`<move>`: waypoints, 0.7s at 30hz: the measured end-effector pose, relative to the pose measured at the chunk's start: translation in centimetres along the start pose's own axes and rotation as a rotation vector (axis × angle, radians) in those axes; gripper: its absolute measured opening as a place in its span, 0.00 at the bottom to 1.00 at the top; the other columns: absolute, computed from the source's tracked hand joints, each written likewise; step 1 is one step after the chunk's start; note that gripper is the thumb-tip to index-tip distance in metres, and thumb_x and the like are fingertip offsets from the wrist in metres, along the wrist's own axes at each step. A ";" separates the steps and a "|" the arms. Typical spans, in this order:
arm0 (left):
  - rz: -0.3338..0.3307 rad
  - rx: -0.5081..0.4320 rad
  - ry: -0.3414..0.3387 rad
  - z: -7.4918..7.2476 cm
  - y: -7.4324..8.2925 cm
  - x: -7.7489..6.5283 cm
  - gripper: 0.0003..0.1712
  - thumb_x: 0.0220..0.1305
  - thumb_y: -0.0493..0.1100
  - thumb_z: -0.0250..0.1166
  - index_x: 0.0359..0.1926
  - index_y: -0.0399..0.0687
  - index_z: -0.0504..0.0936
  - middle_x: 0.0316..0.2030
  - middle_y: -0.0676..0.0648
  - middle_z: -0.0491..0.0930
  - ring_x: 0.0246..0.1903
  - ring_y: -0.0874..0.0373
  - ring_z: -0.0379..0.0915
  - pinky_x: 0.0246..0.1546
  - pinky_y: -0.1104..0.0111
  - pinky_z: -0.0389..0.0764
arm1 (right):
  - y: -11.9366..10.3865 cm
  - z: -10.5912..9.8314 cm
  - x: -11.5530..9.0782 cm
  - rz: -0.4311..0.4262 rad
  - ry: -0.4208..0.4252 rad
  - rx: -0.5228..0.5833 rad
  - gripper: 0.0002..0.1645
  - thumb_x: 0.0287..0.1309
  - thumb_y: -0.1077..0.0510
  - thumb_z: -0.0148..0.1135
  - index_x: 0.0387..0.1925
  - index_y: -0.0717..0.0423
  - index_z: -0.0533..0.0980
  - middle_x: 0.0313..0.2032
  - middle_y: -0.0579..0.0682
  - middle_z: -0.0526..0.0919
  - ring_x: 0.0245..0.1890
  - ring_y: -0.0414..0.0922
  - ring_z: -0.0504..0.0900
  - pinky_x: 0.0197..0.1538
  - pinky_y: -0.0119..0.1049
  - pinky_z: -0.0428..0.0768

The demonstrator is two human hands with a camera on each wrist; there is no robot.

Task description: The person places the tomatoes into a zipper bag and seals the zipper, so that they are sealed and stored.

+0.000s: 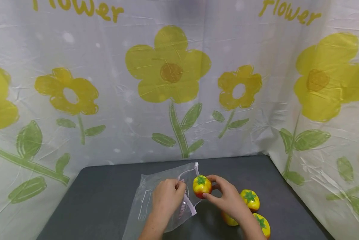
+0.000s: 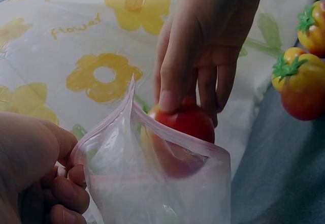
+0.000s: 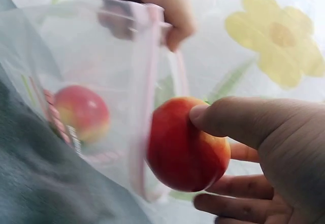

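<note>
A clear plastic zip bag with a pink zip edge lies on the dark table. My left hand pinches the bag's rim and holds its mouth apart. In my right hand is a red-and-yellow toy fruit with a green star-shaped leafy top. Thumb and fingertips grip the fruit right at the bag's mouth, and the zip edge overlaps it in the left wrist view. A blurred red-and-yellow round shape shows on or behind the bag's film in the right wrist view.
Several similar toy fruits, one behind and another nearer, lie by my right forearm. A third is partly covered by that arm. White curtains printed with yellow flowers enclose the dark table at back and sides.
</note>
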State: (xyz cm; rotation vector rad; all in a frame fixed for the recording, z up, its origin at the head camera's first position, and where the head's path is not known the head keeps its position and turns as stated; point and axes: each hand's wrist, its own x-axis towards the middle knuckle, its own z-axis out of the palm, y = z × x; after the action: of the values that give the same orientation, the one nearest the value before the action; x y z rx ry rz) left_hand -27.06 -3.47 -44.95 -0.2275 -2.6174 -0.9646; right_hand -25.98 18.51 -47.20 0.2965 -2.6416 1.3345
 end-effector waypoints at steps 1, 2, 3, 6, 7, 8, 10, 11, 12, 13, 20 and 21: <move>-0.002 -0.002 -0.005 0.0 0.0 0.0 0.29 0.66 0.46 0.61 0.08 0.54 0.65 0.08 0.59 0.55 0.11 0.61 0.56 0.15 0.68 0.55 | -0.1 0.3 0.0 -0.010 -0.003 -0.017 0.33 0.54 0.48 0.78 0.60 0.48 0.77 0.54 0.44 0.82 0.47 0.44 0.82 0.56 0.50 0.79; -0.002 -0.004 -0.008 0.0 0.0 0.0 0.29 0.66 0.46 0.61 0.08 0.54 0.65 0.08 0.58 0.55 0.11 0.61 0.56 0.15 0.68 0.55 | -0.1 0.6 0.0 -0.019 -0.006 -0.032 0.33 0.55 0.46 0.78 0.60 0.48 0.77 0.54 0.44 0.82 0.49 0.45 0.82 0.57 0.52 0.79; -0.003 -0.005 -0.011 0.1 0.0 0.0 0.29 0.66 0.46 0.61 0.08 0.54 0.66 0.08 0.58 0.55 0.10 0.61 0.56 0.15 0.68 0.54 | -0.2 0.8 0.0 -0.025 -0.007 -0.049 0.34 0.55 0.44 0.77 0.60 0.48 0.77 0.55 0.44 0.82 0.50 0.47 0.82 0.57 0.54 0.78; 0.000 -0.005 -0.014 0.1 0.0 0.0 0.29 0.66 0.47 0.61 0.07 0.54 0.66 0.07 0.58 0.55 0.09 0.61 0.56 0.14 0.69 0.54 | -0.3 1.4 0.1 -0.030 -0.008 -0.087 0.34 0.55 0.43 0.77 0.61 0.49 0.78 0.55 0.45 0.83 0.54 0.51 0.80 0.60 0.59 0.75; 0.003 -0.004 -0.013 0.2 0.0 0.0 0.29 0.66 0.47 0.61 0.07 0.54 0.66 0.07 0.59 0.55 0.09 0.61 0.56 0.14 0.69 0.54 | -0.3 1.6 0.1 -0.022 -0.008 -0.096 0.34 0.55 0.42 0.77 0.61 0.48 0.78 0.55 0.45 0.83 0.55 0.52 0.79 0.61 0.59 0.74; 0.005 -0.002 -0.011 0.2 -0.1 0.0 0.29 0.66 0.47 0.61 0.07 0.54 0.66 0.07 0.59 0.55 0.09 0.61 0.56 0.14 0.68 0.54 | -0.3 1.7 0.1 -0.018 -0.006 -0.103 0.34 0.55 0.42 0.77 0.61 0.48 0.78 0.54 0.45 0.83 0.56 0.52 0.79 0.61 0.60 0.73; 0.009 0.001 -0.010 0.2 -0.1 0.0 0.29 0.66 0.47 0.61 0.07 0.54 0.66 0.07 0.59 0.55 0.09 0.61 0.56 0.14 0.68 0.54 | -0.3 1.8 0.1 -0.012 -0.002 -0.112 0.34 0.55 0.43 0.77 0.60 0.48 0.79 0.54 0.45 0.84 0.56 0.53 0.78 0.62 0.60 0.73; 0.010 0.002 -0.010 0.2 -0.1 0.0 0.29 0.66 0.47 0.61 0.07 0.54 0.66 0.07 0.59 0.54 0.09 0.61 0.56 0.14 0.68 0.54 | -0.3 1.8 0.1 -0.007 0.001 -0.115 0.33 0.55 0.43 0.77 0.60 0.48 0.79 0.53 0.45 0.84 0.56 0.53 0.78 0.62 0.60 0.73; 0.010 0.003 -0.010 0.2 0.0 -0.1 0.29 0.66 0.47 0.61 0.07 0.54 0.65 0.07 0.59 0.54 0.09 0.61 0.56 0.14 0.68 0.54 | -0.4 1.8 0.1 -0.004 0.003 -0.118 0.32 0.55 0.43 0.76 0.60 0.48 0.79 0.53 0.45 0.84 0.56 0.53 0.78 0.62 0.60 0.72; 0.008 0.004 -0.013 0.2 0.0 0.0 0.29 0.66 0.47 0.61 0.07 0.54 0.65 0.07 0.59 0.54 0.09 0.61 0.55 0.14 0.68 0.54 | -0.4 1.8 0.1 -0.007 0.007 -0.120 0.32 0.56 0.44 0.76 0.59 0.48 0.79 0.53 0.45 0.84 0.56 0.53 0.78 0.61 0.60 0.73; 0.018 -0.006 -0.004 0.3 0.0 0.0 0.26 0.61 0.43 0.58 0.07 0.55 0.63 0.07 0.60 0.54 0.11 0.63 0.52 0.12 0.67 0.54 | -0.7 1.3 0.0 -0.007 0.045 -0.142 0.27 0.60 0.46 0.73 0.58 0.50 0.81 0.51 0.45 0.85 0.54 0.52 0.79 0.59 0.58 0.75; 0.018 -0.004 -0.002 0.3 0.0 0.0 0.26 0.61 0.43 0.58 0.07 0.55 0.62 0.07 0.60 0.53 0.11 0.64 0.52 0.13 0.67 0.54 | -0.7 1.2 -0.1 -0.007 0.052 -0.144 0.26 0.60 0.47 0.73 0.57 0.50 0.81 0.51 0.44 0.85 0.54 0.52 0.79 0.60 0.58 0.75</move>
State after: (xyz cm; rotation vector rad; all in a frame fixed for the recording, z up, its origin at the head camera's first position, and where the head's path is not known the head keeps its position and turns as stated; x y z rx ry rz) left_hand -27.12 -3.28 -45.15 -0.2525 -2.6108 -0.9638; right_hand -25.84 17.15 -47.42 0.2479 -2.6732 1.1262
